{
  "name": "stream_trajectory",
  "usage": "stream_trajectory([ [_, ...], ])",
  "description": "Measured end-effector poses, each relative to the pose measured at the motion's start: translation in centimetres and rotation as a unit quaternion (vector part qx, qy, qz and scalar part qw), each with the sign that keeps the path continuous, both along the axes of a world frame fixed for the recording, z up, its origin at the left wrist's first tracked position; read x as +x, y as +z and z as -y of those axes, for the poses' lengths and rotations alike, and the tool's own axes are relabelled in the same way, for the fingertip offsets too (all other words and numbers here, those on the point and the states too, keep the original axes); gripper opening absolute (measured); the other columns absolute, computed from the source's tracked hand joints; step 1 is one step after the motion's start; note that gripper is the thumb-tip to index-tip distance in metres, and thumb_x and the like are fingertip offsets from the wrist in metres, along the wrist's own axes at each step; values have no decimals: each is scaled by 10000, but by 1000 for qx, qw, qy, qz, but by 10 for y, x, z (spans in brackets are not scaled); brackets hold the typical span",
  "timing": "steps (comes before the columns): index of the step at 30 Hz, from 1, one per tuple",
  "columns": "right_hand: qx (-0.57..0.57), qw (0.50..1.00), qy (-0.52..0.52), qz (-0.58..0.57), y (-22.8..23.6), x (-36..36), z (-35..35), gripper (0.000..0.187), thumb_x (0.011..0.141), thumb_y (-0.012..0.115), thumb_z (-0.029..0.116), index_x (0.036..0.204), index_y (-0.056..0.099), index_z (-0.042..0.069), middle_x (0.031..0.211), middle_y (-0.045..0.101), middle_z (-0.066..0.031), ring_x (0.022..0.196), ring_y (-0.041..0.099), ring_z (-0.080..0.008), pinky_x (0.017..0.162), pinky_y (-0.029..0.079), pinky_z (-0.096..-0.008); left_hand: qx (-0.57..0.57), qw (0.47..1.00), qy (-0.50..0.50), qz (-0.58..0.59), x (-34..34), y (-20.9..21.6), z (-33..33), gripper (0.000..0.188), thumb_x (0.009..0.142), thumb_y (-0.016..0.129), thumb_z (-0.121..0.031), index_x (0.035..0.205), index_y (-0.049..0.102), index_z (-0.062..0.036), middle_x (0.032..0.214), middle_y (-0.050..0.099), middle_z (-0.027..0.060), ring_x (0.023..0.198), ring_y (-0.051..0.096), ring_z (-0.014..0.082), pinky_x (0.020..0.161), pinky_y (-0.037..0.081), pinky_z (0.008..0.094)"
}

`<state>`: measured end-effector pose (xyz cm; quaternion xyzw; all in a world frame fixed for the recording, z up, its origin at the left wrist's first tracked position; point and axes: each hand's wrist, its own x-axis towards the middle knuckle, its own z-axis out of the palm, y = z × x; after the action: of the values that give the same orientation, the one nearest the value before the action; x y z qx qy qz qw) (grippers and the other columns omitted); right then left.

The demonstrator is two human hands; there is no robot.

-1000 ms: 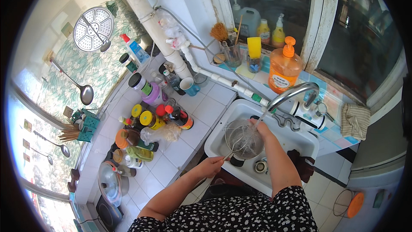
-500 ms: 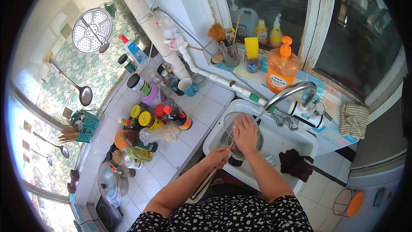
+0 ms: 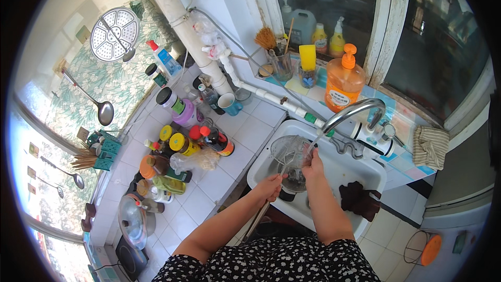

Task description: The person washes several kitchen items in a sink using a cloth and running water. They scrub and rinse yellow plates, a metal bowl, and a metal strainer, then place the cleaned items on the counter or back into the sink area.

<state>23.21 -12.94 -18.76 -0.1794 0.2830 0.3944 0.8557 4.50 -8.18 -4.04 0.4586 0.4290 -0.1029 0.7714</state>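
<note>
Over the white sink [image 3: 376, 177], my left hand [image 3: 270, 188] is closed round the handle of a wire skimmer [image 3: 286, 152]. The round mesh head is tilted under a thin stream of water from the chrome faucet [image 3: 360, 105]. At the right rim of the mesh is my right hand [image 3: 314, 165], thumb on the near side and fingers curled behind it, partly blurred by mesh and water. Below the skimmer a metal pot [image 3: 295, 181] with a dark handle stands in the sink, partly hidden by the skimmer and my hands.
A dark brown cloth [image 3: 360, 200] hangs over the sink's right side. Behind the faucet stands an orange pump bottle [image 3: 344, 81], with a striped cloth [image 3: 430, 147] to its right. Sauce bottles [image 3: 218, 140] and jars crowd the tiled counter [image 3: 245, 125] at left.
My right hand has gone from lying flat over the mesh to its right rim, fingers curled behind it. The mesh head is now uncovered and tilted. My left hand has barely shifted.
</note>
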Motion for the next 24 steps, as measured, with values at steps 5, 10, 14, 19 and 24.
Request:
stream_trajectory([
  [5,3,998,27,49,58,-53,-6,232,946,425,190,1036,527,2,1053,607,-110,966,589,-242,868,489,-385,20,999,31,-6,11,-10,-4,373,950,404,-327,1268,413,-130,598,347,-45,440,262,58,370,193,209],
  [10,28,999,7,18,47,-40,0,236,960,370,177,1037,514,7,1042,606,-122,954,597,-242,872,488,-387,9,1000,8,10,6,-16,-8,366,947,414,-325,1265,417,-144,613,354,-45,447,258,50,376,193,198],
  [14,-2,1000,-26,-8,33,-21,8,271,973,326,199,1040,501,4,1038,606,-127,966,594,-241,872,486,-387,1,1000,3,8,-2,-8,-2,385,943,425,-335,1280,411,-150,623,351,-50,452,246,40,384,183,190],
  [19,1,1000,4,28,60,-62,11,290,978,283,208,1114,460,23,1129,563,-120,1045,546,-239,898,440,-376,-28,1000,4,11,-17,-15,-14,381,942,426,-336,1277,405,-156,636,368,-52,446,261,35,371,191,185],
  [24,-9,997,52,64,66,-71,-2,325,979,257,204,1133,440,-16,1146,547,-163,1053,542,-280,914,441,-368,-52,997,26,52,-15,-13,-20,375,950,409,-334,1282,400,-158,601,319,-61,442,236,37,374,177,181],
])
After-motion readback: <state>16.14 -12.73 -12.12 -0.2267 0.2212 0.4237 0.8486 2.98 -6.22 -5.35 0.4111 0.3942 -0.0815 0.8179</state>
